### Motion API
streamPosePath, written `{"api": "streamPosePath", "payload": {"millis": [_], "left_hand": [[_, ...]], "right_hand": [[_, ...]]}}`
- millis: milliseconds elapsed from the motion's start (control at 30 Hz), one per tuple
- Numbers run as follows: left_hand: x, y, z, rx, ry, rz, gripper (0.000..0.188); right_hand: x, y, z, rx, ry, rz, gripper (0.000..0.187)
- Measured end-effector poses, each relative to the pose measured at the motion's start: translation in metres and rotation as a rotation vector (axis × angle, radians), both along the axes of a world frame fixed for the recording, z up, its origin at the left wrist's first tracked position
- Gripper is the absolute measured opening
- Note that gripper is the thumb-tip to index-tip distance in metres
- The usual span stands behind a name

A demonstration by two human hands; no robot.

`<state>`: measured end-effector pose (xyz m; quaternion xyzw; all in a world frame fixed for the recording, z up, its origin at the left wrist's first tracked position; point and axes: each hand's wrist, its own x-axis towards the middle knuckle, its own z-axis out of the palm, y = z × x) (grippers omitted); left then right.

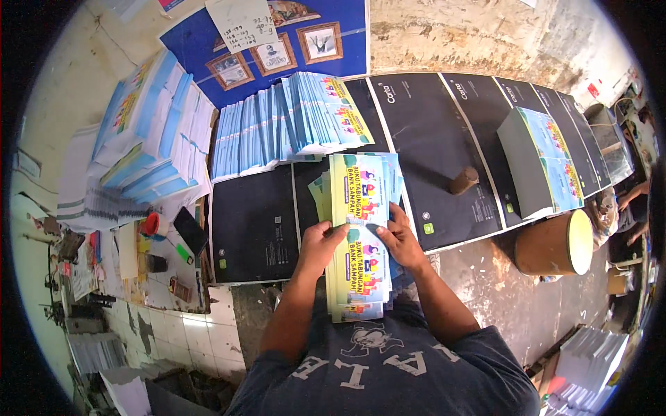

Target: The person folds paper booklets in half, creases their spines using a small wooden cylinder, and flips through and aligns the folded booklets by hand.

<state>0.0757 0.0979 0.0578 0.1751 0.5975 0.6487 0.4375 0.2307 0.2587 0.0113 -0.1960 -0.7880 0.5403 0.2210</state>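
Observation:
In front of my chest I hold a loose stack of printed booklets [357, 263], yellow and light blue with small cartoon figures; its sheets are unevenly fanned. My left hand [325, 243] grips the left edge, thumb on top. Opposite it, my right hand [400, 239] closes on the right edge with its thumb pressing the face; its other fingers are partly hidden beneath. Just beyond, a long row of similar booklets [257, 128] leans over in overlapping bundles on the black-covered table [253, 229].
A tall booklet stack [541, 159] stands at the table's right, past a short brown cylinder [464, 180]. High piles of booklets [149, 132] rise on the left above a phone [191, 230] and a red cup [150, 224]. A large brown drum [548, 244] sits beyond the table's near right edge.

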Motion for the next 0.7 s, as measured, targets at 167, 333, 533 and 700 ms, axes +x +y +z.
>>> {"api": "streamPosePath", "payload": {"millis": [167,333,533,700], "left_hand": [[-0.003,-0.005,-0.006,-0.029,0.041,0.039,0.028],[-0.003,-0.011,-0.018,0.055,-0.181,0.073,0.031],[0.001,-0.012,-0.026,0.115,-0.285,0.042,0.037],[0.006,-0.008,-0.028,0.126,-0.320,0.001,0.037]], "right_hand": [[-0.002,-0.003,0.012,-0.014,0.008,0.016,0.036],[0.000,0.003,-0.001,-0.025,-0.042,0.035,0.041],[0.002,0.004,0.003,-0.113,-0.019,0.074,0.043],[0.003,0.004,0.001,-0.162,0.010,0.088,0.042]]}}
